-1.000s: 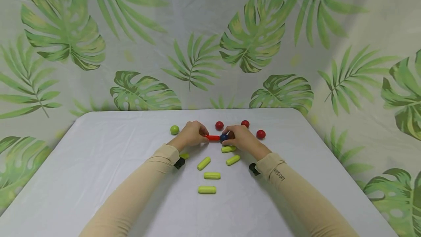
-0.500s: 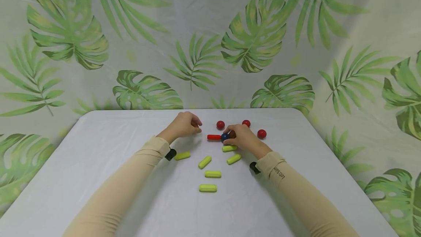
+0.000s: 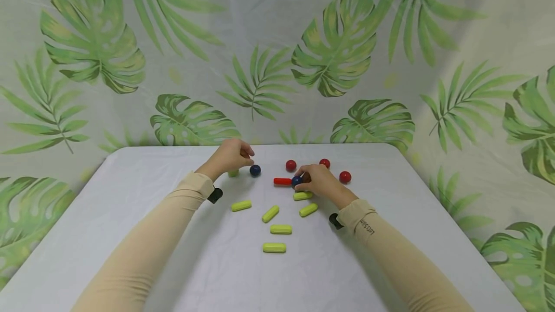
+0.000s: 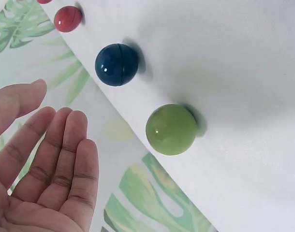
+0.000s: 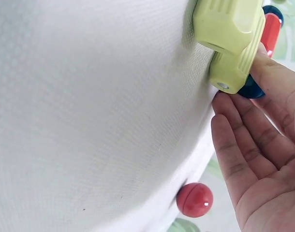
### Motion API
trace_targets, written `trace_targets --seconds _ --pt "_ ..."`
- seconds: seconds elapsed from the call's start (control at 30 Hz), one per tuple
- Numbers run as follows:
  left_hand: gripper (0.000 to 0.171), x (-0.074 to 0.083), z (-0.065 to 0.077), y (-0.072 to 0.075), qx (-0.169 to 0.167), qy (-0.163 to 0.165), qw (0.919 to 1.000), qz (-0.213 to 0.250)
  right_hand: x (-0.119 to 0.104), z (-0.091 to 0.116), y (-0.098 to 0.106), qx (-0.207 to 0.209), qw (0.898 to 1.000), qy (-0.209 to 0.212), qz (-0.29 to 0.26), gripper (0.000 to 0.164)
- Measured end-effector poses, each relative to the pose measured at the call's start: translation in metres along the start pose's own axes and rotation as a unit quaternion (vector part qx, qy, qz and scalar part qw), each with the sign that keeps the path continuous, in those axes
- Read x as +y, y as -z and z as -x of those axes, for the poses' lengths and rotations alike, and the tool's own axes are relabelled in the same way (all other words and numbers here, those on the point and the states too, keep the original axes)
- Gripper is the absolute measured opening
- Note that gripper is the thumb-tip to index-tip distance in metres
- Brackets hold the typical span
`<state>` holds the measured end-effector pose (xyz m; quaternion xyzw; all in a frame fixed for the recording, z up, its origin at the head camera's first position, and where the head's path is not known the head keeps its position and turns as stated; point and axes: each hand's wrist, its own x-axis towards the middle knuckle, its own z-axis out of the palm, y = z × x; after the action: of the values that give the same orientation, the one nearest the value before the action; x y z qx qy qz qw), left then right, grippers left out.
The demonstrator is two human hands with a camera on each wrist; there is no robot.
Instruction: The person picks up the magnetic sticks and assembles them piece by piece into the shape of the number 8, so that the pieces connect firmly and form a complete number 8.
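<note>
My left hand [image 3: 234, 154] hovers near the far edge of the table, fingers relaxed and holding nothing. Beside its fingertips sits a loose blue ball [image 3: 255, 170], and a green ball [image 3: 233, 173] is partly hidden below the hand. In the left wrist view both the blue ball [image 4: 117, 65] and the green ball [image 4: 171, 129] lie apart from the fingers. My right hand [image 3: 318, 180] pinches another blue ball [image 3: 297, 181], which meets the right end of a red stick [image 3: 282, 181]. In the right wrist view, yellow-green sticks [image 5: 229, 24] partly cover this ball [image 5: 252, 89].
Three red balls lie behind and right of my right hand, the nearest red ball [image 3: 345, 177] beside the wrist. Several yellow-green sticks [image 3: 281, 229] are scattered in front of the hands on the white table [image 3: 347, 273]. A leaf-print cloth [image 3: 269, 37] hangs behind.
My left hand has let go of the red stick's left end and moved left and away, uncovering the loose blue ball. The right hand has stayed on its blue ball.
</note>
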<state>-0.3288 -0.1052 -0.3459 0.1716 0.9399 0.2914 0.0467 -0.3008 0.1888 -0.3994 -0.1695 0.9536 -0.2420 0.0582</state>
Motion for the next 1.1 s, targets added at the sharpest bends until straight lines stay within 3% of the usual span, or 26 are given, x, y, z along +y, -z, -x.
trace_targets --seconds 0.23,0.63,1.1 --pt "0.025 -0.006 -0.006 -0.007 -0.004 0.008 1.0000 -0.002 0.002 0.000 -0.001 0.000 1.000 -0.003 -0.002 0.037" --pt "0.033 -0.012 -0.016 -0.021 -0.017 0.002 0.9986 -0.051 0.004 -0.003 -0.003 0.000 1.000 -0.002 -0.002 0.039" --pt "0.032 -0.014 -0.022 -0.029 -0.019 0.006 0.9985 -0.050 0.002 -0.001 -0.002 0.001 1.000 -0.012 0.000 0.041"
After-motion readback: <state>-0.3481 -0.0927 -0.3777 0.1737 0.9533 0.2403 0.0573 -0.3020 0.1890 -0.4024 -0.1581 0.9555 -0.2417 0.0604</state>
